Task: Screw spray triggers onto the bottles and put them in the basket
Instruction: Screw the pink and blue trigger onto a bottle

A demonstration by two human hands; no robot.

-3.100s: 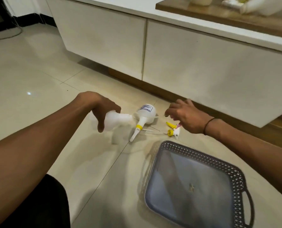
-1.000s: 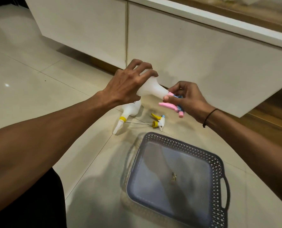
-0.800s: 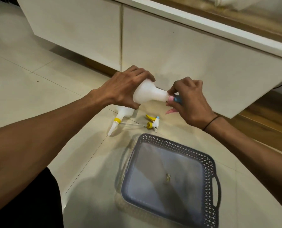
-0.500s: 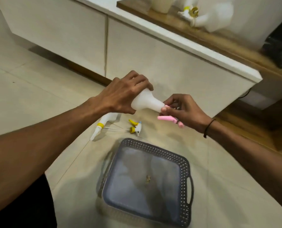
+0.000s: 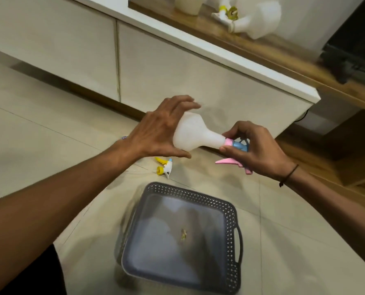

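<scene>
Left hand (image 5: 156, 133) grips the round body of a white bottle (image 5: 193, 134), fingers spread over the far side and thumb underneath; bottle held lying on its side in the air, neck pointing toward 3 o'clock. Right hand (image 5: 254, 150) is closed on a pink-and-blue spray trigger (image 5: 236, 149), fingertips pinching its pink collar right at the bottle neck; the pink lever hangs down toward 6 o'clock. Collar and neck are touching; how far the thread has engaged cannot be told. Step in hand, by judgement: screwing the first trigger on, early in the task. Outward from the hands: a second trigger, yellow and white (image 5: 164, 167), lies loose on the tiled floor (image 5: 39, 141) at about 7 o'clock of the held bottle, just under the left hand. A grey perforated basket (image 5: 230, 211) sits on the floor at 6 o'clock, holding no bottle, only a small speck near its middle. Another white bottle with a yellow trigger (image 5: 249, 18) lies on a wooden shelf (image 5: 284, 58) at 1 o'clock, well apart. Next move likely calls for turning the collar until snug while the left hand keeps the bottle from rotating, keeping the collar square to the neck to avoid cross-threading, then lowering the assembly into the basket.
</scene>
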